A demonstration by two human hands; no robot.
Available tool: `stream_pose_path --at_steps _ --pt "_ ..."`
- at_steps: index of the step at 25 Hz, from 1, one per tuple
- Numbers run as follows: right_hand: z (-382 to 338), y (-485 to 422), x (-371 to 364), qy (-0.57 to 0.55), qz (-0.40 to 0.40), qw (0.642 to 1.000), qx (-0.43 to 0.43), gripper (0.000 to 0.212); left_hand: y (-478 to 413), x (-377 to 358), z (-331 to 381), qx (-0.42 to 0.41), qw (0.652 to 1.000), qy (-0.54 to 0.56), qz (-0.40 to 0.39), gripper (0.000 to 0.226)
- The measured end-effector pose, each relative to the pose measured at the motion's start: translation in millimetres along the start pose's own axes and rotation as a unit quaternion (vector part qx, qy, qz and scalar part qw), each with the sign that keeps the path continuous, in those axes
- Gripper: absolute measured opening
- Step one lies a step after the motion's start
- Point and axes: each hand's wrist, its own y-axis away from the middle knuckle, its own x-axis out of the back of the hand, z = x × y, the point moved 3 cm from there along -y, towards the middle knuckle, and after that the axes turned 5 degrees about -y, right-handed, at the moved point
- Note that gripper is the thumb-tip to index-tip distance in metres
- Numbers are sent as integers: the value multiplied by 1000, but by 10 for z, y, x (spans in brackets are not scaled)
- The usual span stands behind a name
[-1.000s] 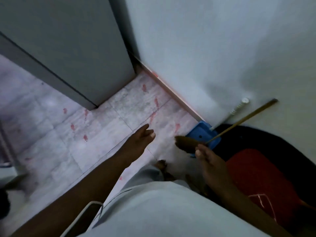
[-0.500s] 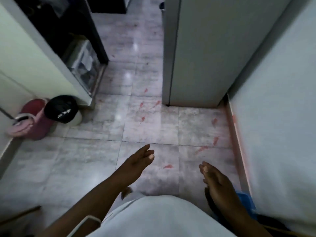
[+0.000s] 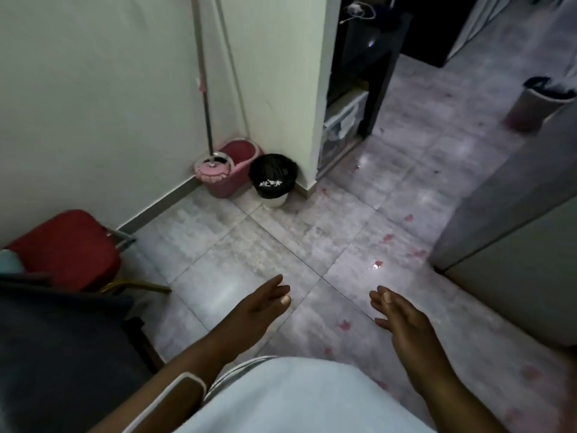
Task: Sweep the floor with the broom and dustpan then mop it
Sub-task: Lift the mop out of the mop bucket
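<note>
Pink mop (image 3: 209, 171) is standing far ahead of the left hand (image 3: 259, 307) and right hand (image 3: 402, 314), both empty with fingers loose; fetching it for mopping seems next.

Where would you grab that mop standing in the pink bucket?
Probably on the upright mop pole, above the pink bucket, coming from the open floor side: the wall stands close behind it, and the mop head sits in the bucket.
</note>
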Motion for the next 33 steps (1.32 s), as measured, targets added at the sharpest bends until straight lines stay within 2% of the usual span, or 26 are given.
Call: stream_pose_path --at_steps 3,6,12,17,23,28,33 --pt "-295 -368 -597 6 -64 998 5 48 30 511 -99 14 999 21 41 68" --pt "-554 -660 -1010 18 -115 993 20 51 16 830 -180 31 995 56 82 69" --pt "-875 -1549 -1524 49 -161 986 17 55 -531 1406 -4 35 988 73 134 85" --pt "-1226 -2489 -1889 77 -203 976 10 58 -1263 2130 496 27 974 97 205 62" --pt "-1827 -3557 -2431 98 -241 965 16 44 -2006 2827 1159 23 964 87 249 62" --pt "-2331 -4206 -3066 138 -285 948 23 51 -2392 3285 1256 27 957 89 273 61" --pt "-2837 -4746 -3921 135 -289 946 50 58 -2812 3990 1173 35 949 130 285 59"
